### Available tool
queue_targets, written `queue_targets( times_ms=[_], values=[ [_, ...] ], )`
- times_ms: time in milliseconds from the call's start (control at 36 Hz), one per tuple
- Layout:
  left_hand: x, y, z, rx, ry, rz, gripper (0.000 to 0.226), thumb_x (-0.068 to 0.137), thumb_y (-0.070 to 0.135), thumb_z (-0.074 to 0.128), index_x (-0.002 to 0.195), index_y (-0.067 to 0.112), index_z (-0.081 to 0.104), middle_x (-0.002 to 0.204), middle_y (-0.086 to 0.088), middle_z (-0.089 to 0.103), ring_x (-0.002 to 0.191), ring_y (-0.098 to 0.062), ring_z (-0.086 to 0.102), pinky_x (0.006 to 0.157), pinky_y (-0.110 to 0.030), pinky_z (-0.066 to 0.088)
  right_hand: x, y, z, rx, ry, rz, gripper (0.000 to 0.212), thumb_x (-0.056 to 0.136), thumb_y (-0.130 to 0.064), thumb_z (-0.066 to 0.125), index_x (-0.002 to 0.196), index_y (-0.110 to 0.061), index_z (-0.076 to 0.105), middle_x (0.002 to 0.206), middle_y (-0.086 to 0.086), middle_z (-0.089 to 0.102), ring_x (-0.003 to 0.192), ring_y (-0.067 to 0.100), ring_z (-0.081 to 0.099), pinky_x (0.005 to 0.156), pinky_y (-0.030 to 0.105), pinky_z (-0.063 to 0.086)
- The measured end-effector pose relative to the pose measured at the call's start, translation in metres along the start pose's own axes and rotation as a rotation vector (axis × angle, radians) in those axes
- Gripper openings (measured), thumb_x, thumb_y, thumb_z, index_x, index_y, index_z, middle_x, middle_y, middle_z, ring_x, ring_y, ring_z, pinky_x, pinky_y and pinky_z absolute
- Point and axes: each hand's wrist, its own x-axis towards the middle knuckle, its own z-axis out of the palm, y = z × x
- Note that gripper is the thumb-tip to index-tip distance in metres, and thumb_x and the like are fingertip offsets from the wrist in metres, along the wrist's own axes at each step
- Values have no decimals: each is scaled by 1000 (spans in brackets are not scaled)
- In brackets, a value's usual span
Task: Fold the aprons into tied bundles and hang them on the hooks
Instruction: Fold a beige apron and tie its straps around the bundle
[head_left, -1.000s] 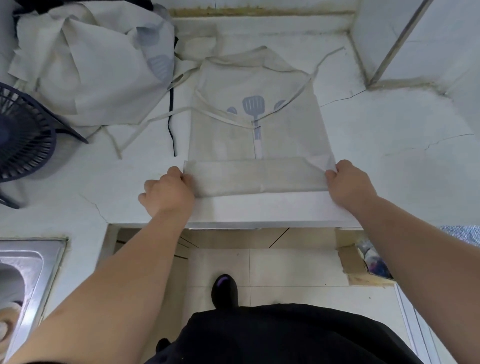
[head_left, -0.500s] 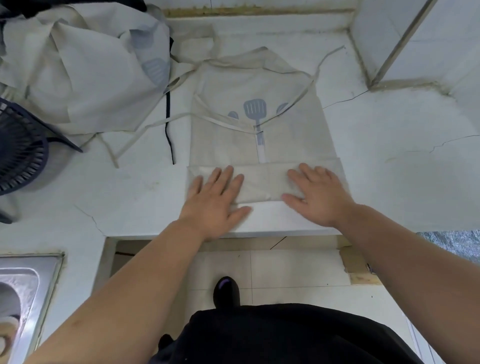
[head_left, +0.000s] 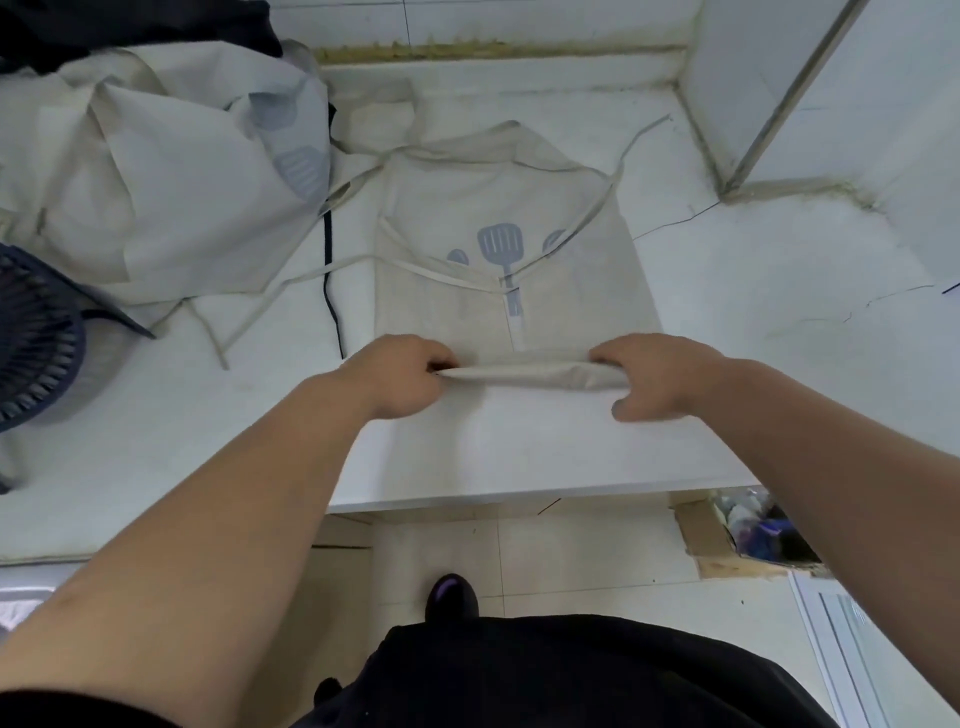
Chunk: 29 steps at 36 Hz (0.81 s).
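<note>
A beige apron (head_left: 566, 260) with a grey spatula print lies flat on the white counter (head_left: 519, 447), its straps trailing to the left and back right. Its near end is folded into a narrow band (head_left: 524, 373). My left hand (head_left: 400, 375) grips the band's left end with curled fingers. My right hand (head_left: 657, 376) grips the right end, fingers curled over the top and thumb under. No hooks are in view.
A heap of more beige aprons (head_left: 171, 171) lies at the back left, with a dark fan grille (head_left: 36, 338) at the left edge. A wall corner (head_left: 737, 104) rises at the back right. A cardboard box (head_left: 748, 535) sits on the floor under the counter's edge.
Both hands went from pinching the fold's corners, to pressing flat on it, to gripping its ends now. The folded band has rolled further up the apron and looks narrower.
</note>
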Motion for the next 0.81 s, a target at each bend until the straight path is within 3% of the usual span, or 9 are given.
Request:
queue_targets(
  times_ms=[56,167,222,278,333,444,528,639,806],
  values=[
    [4,-3,-12,-118,-9,-37,30,91,13,50,115,18,67,109,-3,63,101,-20,54,79,-26,38,1,0,-9,20,31,44,55,83,-16,50,135,-33,43,130,-6,52,117,21,49,93,35,44],
    [10,-23,-26,-554,29,-193,19,77,24,68,85,6,68,85,-5,59,80,-20,51,71,-29,37,10,6,-16,188,118,108,40,88,-16,48,126,-25,55,127,-1,57,115,21,50,92,30,40],
    [13,-39,-26,-773,80,-270,27,71,24,72,89,5,69,89,-4,64,85,-21,59,79,-34,45,15,11,-18,361,187,169,37,87,-23,56,123,-19,60,129,1,57,119,22,50,96,28,39],
    [16,-53,-21,-917,129,-318,19,81,17,72,95,4,69,98,-5,70,93,-22,66,89,-35,52,20,18,-19,599,261,250,38,74,-31,66,110,-18,67,116,3,62,105,22,56,84,27,44],
    [20,-64,-14,-988,170,-333,10,87,16,67,84,7,65,91,-3,70,88,-21,67,87,-34,54,23,23,-20,847,331,325,36,64,-30,73,98,-20,67,102,3,62,87,19,56,66,24,42],
    [29,-67,-1,-853,326,-363,29,95,25,57,70,14,48,72,-3,55,68,-21,53,71,-32,49,32,27,-14,1100,376,419,26,79,-17,73,102,-17,62,93,4,58,66,13,52,55,25,38],
    [34,-60,6,-551,420,-413,24,97,29,45,85,10,52,75,-1,54,73,-24,50,66,-31,39,38,27,-8,1009,423,484,24,84,-26,68,103,-13,59,84,2,57,73,22,54,63,29,41],
    [37,-52,15,-322,493,-480,23,100,30,36,92,10,45,74,-1,48,79,-28,47,65,-32,36,49,23,-2,704,392,523,36,91,-36,54,118,-13,48,103,9,56,86,28,51,73,33,42],
    [33,-36,30,-143,638,-577,38,96,20,47,131,7,43,130,-18,44,113,-37,45,78,-45,40,55,5,10,195,399,484,42,99,-30,38,136,-11,29,125,16,50,113,37,49,88,42,39]
  ],
)
